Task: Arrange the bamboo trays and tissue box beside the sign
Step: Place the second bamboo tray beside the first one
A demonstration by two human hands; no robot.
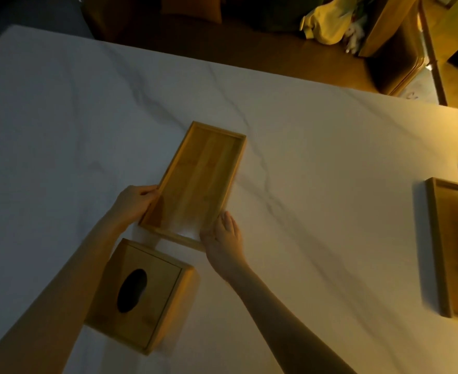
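From my head camera, my left hand (134, 202) has its grip closed on the long left edge of the narrow bamboo tray (195, 182), and my right hand (225, 236) clasps its near right corner. The tissue box (144, 295) sits just beside the tray's near end. A second tray (454, 252) lies well apart at the right edge of the desk (60, 117), with bare marble between and beyond.

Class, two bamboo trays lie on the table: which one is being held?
The narrow tray at centre, gripped by both hands; the other tray lies untouched at the right edge.
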